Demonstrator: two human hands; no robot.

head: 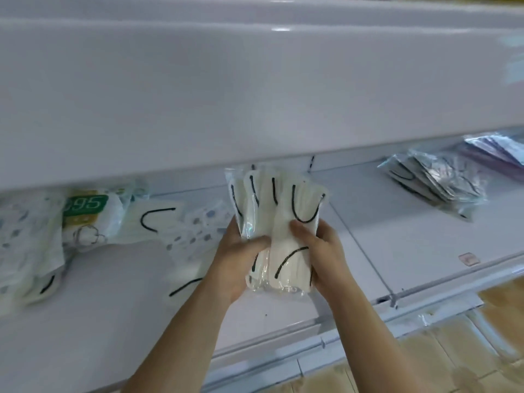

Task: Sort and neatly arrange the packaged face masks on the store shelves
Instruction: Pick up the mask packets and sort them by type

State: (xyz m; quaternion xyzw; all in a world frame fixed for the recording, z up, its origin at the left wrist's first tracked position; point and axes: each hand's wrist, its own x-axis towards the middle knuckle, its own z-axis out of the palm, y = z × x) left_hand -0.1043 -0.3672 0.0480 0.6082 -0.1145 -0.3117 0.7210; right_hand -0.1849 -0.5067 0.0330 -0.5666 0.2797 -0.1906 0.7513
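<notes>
The cream masks (pixel 279 219), a fanned bundle of packets, stand upright over the shelf (pixel 397 222) at centre, clamped between both grips: left hand (pixel 241 259) at 9 o'clock, right hand (pixel 320 251) at 3. Seemingly midway: dark masks (pixel 436 177) piled at 2 o'clock, mixed packets (pixel 85 219) unsorted at 9.

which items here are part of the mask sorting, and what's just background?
In the job:
cream mask packs, held by left hand and right hand
loose mixed packs at shelf left
grey mask stack at right
shelf

Just there:
upper shelf
wood floor
</notes>
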